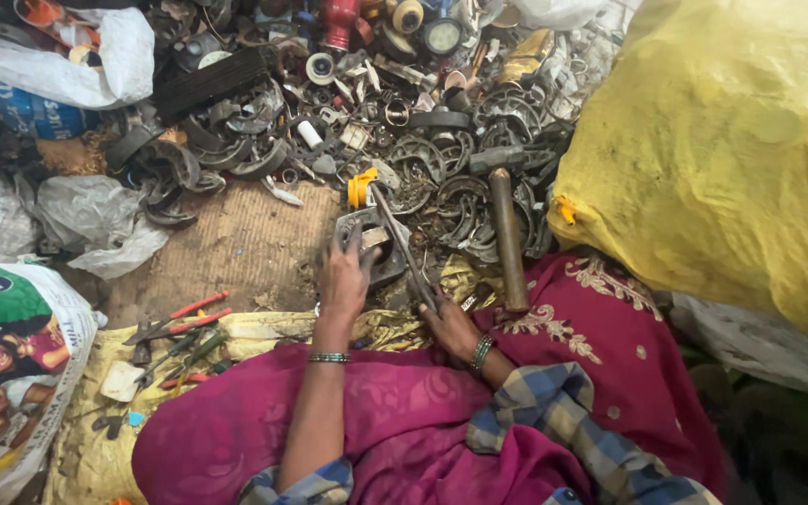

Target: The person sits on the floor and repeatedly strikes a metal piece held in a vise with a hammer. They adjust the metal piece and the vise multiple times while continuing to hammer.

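1. My left hand [343, 276] rests on top of a grey metal part [373, 245]. My fingers [348, 241] curl over its near edge and press it down, so this hand is partly closed on the part.
2. The metal part lies on the ground right in front of my knees. It sits at the edge of a big pile of scrap metal [404, 140]. It peeks out past my fingertips, on the far side of my hand.
3. My right hand [451, 327] is closed around the near end of a long thin metal rod [402, 245]. My fist is tight on it.
4. The rod runs from my right hand up and to the left. It crosses over the metal part, touching it or very near. Its far end is beside a small yellow piece [360, 187].
5. The metal part looks dull grey and dirty. It has a flat, curved shape with an opening in it. I cannot tell more, because my hand hides some of it.
6. The rod is dark, straight and thin.
7. A hammer [505, 220] with a brown handle lies just right of the rod, with its head up in the scrap.
8. Pliers with red handles [189, 316] lie on the ground to my left, well apart from my hands.
9. A big yellow sack [722, 150] stands on my right side.
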